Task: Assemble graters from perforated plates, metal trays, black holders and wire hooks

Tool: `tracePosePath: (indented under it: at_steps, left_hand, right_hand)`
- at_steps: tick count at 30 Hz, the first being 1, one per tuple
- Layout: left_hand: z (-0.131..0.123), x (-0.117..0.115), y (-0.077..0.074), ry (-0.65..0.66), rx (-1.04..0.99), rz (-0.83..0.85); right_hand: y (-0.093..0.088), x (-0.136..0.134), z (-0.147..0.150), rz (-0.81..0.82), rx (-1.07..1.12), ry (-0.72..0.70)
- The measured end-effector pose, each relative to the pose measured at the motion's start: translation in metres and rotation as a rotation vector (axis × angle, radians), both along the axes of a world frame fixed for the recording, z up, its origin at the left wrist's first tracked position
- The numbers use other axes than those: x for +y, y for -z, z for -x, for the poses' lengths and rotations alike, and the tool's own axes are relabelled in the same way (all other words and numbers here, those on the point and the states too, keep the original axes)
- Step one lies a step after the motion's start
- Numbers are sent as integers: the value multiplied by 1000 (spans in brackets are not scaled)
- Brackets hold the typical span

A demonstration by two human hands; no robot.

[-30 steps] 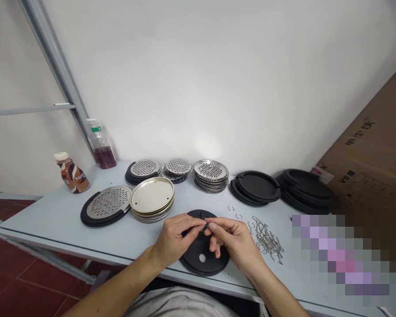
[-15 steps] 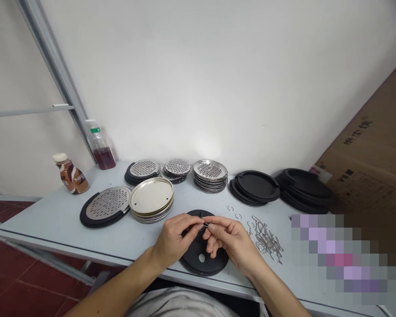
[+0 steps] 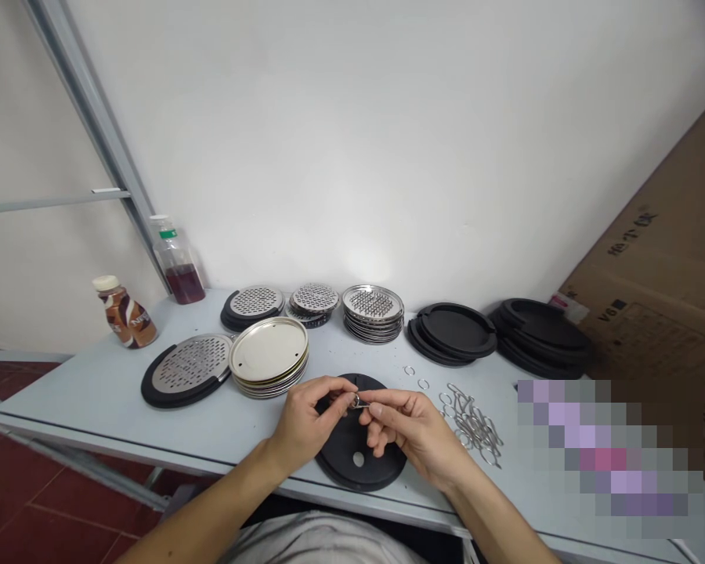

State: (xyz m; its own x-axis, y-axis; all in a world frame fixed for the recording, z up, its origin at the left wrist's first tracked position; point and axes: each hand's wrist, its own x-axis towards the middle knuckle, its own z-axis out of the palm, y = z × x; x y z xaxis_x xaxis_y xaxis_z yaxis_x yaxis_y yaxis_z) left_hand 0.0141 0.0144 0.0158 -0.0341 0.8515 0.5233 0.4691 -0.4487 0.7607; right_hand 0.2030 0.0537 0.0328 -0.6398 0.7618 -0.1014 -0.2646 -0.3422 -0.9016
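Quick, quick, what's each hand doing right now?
Left hand: closed, fingers pinching one end of a small metal wire piece.
Right hand: closed, pinching the other end.

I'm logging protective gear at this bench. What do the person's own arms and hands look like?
The left hand and right hand are bare: no gloves, rings or wristbands show. Both forearms are uncovered, no sleeves in view. A pale garment with grey streaks shows at the bottom edge.
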Motion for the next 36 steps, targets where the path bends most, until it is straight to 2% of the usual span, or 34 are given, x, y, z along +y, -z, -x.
tracePosePath:
  at_steps: [3,5,8,11,13,16,24,30,36]
  left_hand:
    - [0,0,1,18,-14,48]
    - [0,0,2,23,-36,72]
    - [0,0,1,38,-88,97]
    - [1,0,-1,55,-130,117]
    - [0,0,-2,63,-156,125]
    - [0,1,-2,69,-186,134]
    - [-2,3,-2,95,-231,181]
    - [-1,3,-1,92,-217,175]
    - [0,2,-2,60,-112,105]
  right_hand:
    - [3,0,1,-115,-70,-1]
    - [6,-1,1,-249,-171,-4]
    - [8,-3,1,-593,-377,68]
    - [9,-5,1,-976,-494,168]
    - [11,-4,1,-1142,-533,172]
    - [15,-3,1,-1288,-600,158]
    - [20,-1,1,-1433,-713,172]
    - [18,-2,1,-1408,-731,140]
    - [15,-4,3,-1355,-709,185]
